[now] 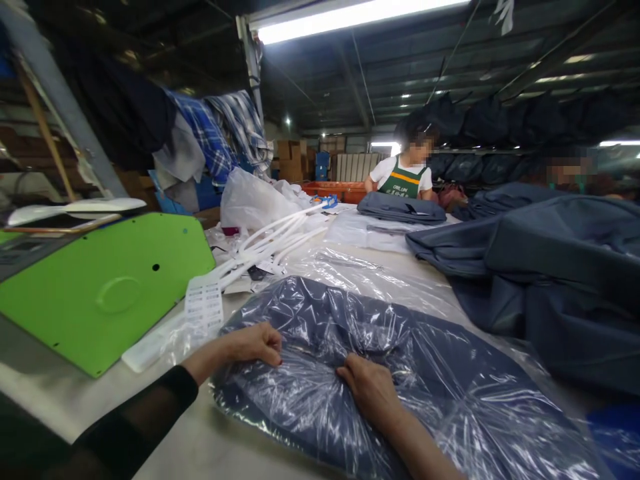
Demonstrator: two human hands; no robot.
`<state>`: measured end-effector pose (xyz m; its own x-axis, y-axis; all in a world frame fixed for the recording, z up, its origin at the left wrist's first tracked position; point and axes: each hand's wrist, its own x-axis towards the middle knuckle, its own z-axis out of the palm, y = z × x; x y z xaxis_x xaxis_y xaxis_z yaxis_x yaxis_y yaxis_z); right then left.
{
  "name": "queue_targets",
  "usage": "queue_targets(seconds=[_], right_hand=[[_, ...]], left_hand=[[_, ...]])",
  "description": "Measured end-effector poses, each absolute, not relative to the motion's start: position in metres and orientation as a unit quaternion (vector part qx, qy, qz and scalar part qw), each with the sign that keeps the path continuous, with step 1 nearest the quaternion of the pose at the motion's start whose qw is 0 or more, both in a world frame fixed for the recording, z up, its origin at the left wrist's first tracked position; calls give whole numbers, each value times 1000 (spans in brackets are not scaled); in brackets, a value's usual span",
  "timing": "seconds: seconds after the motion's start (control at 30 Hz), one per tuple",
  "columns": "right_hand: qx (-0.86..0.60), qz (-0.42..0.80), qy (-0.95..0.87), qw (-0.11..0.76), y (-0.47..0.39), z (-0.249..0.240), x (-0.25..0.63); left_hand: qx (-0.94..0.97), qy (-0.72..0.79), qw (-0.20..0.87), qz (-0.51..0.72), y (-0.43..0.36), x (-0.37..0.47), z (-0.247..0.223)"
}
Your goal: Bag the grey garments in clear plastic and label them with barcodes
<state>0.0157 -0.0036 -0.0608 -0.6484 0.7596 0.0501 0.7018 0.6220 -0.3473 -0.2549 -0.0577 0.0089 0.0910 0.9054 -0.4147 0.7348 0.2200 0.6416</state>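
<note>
In front of me on the table lies a folded dark blue-grey fabric piece (440, 353) inside a clear plastic bag (305, 400). My left hand (257, 343) is closed, its fingers curled onto the plastic at the upper left part of the bag. Near the bag's middle, my right hand (370, 383) is closed too, pinching the plastic, which creases outward from the fingers. The fabric stays flat under the film. Both hands are a short way apart, on top of the bag.
A green-sided machine (150, 287) stands at left, beside a label sheet (204, 303) and white strips (255, 247). More dark fabric (550, 267) is heaped at right. A co-worker in a green apron (400, 180) stands across the table; another person is partly hidden at far right.
</note>
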Motion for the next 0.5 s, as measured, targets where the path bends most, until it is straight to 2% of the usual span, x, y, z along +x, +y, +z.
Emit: queue_targets(seconds=[0.17, 0.5], right_hand=[[-409, 134, -897, 101, -3, -64, 14], [-415, 114, -898, 86, -9, -54, 14]], left_hand=[[637, 697, 319, 84, -57, -263, 18], [628, 729, 253, 104, -72, -262, -17]])
